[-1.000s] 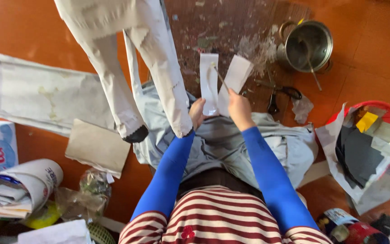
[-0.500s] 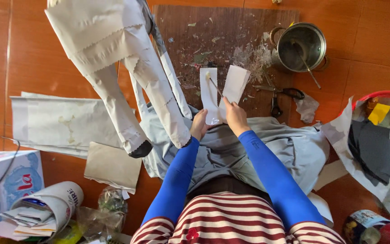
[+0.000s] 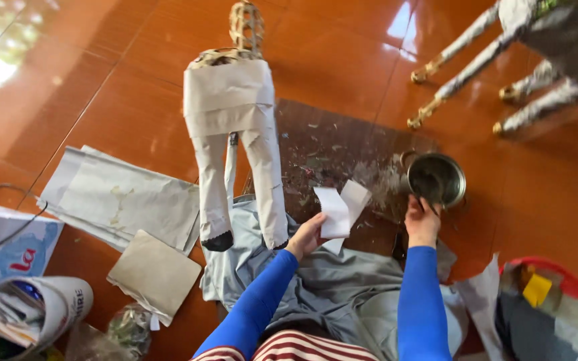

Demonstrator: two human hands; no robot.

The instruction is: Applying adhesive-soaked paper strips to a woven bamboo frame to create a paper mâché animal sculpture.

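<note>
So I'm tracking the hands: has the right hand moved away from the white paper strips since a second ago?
Yes. The right hand left the white paper strips and went right to the metal pot.

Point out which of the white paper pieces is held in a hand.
The small white paper strips pinched in the left hand, above the grey cloth; the large sheets lie flat on the floor, untouched.

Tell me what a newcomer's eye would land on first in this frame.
A tall paper-wrapped figure stands on two legs at centre, on the orange floor. Just below, the left hand holds white paper pieces while the right hand reaches into a metal pot.
</note>
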